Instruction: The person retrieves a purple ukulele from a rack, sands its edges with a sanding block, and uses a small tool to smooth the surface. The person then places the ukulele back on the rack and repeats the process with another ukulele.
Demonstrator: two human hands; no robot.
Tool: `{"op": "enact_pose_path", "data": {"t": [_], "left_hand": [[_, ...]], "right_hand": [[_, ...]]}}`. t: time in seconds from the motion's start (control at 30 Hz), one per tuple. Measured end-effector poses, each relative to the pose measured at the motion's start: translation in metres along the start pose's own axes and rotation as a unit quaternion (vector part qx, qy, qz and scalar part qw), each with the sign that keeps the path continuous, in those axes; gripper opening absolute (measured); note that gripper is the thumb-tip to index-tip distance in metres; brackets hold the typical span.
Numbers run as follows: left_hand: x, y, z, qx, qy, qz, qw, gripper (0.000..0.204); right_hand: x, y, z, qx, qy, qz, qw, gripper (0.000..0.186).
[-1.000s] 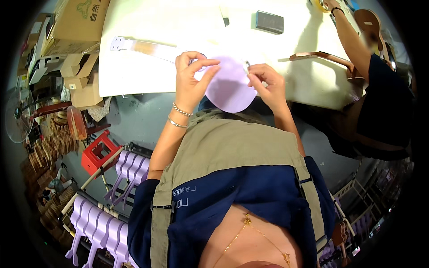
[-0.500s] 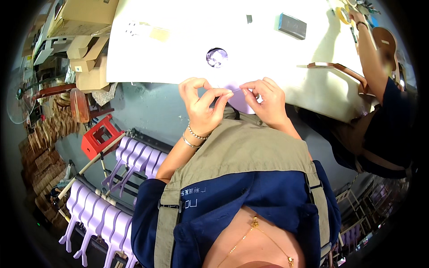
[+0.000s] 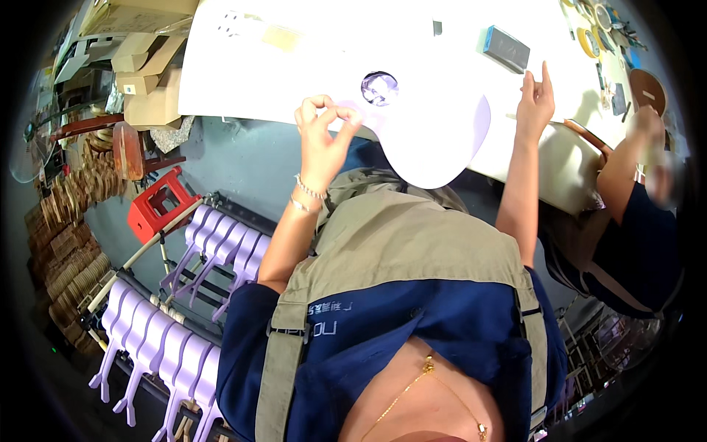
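A pale lilac, guitar-shaped body [image 3: 434, 151] lies on the white table, its rounded end reaching over the front edge towards me. Its round sound hole [image 3: 379, 88] has a dark rim and lilac inside. My left hand [image 3: 324, 136] is beside the body, left of the sound hole, with thumb and index finger pinched together; anything between them is too small to make out. On the other side, my right hand [image 3: 535, 107] is raised over the table with its index finger stretched out and nothing visible in it. A dark box with a blue end [image 3: 507, 50] lies just beyond that hand.
A co-worker's arm [image 3: 626, 169] reaches in at the right, near a brown curved piece [image 3: 589, 136] and tape rolls [image 3: 589, 43]. To my left are cardboard boxes [image 3: 151, 92], a red stool [image 3: 158, 202] and a rack of lilac instruments [image 3: 158, 339].
My hands were together near the table edge, stretching a thin strand between their fingertips. They have parted, the right going out towards the box. More of the lilac body shows.
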State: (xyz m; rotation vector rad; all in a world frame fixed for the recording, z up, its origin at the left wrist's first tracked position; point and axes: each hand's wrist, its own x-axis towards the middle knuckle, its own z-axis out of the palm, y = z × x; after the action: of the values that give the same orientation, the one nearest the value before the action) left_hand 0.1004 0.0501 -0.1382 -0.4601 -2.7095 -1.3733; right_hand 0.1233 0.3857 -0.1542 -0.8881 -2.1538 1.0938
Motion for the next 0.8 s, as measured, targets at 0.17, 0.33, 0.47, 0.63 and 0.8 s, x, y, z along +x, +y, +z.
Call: {"op": "enact_pose_path", "data": {"t": [0.17, 0.33, 0.47, 0.63, 0.8], "left_hand": [[0.025, -0.046, 0.014, 0.050, -0.036, -0.049, 0.997, 0.013], [0.035, -0.040, 0.015, 0.139, -0.020, -0.078, 0.987, 0.018], [0.037, -0.030, 0.013, 0.207, -0.045, -0.077, 0.974, 0.032], [0.034, -0.071, 0.016, 0.131, 0.075, -0.190, 0.970, 0.060], [0.081, -0.105, 0.008, -0.448, 0.185, -0.329, 0.810, 0.043]], "right_hand": [[0.038, 0.017, 0.017, -0.233, -0.104, -0.024, 0.967, 0.056], [0.029, 0.034, 0.019, -0.253, -0.022, -0.162, 0.954, 0.053], [0.011, 0.024, 0.007, -0.209, -0.035, -0.168, 0.963, 0.051], [-0.019, 0.005, -0.013, -0.161, -0.035, -0.175, 0.971, 0.049], [-0.061, -0.006, -0.026, -0.079, -0.002, -0.149, 0.986, 0.038]]}}
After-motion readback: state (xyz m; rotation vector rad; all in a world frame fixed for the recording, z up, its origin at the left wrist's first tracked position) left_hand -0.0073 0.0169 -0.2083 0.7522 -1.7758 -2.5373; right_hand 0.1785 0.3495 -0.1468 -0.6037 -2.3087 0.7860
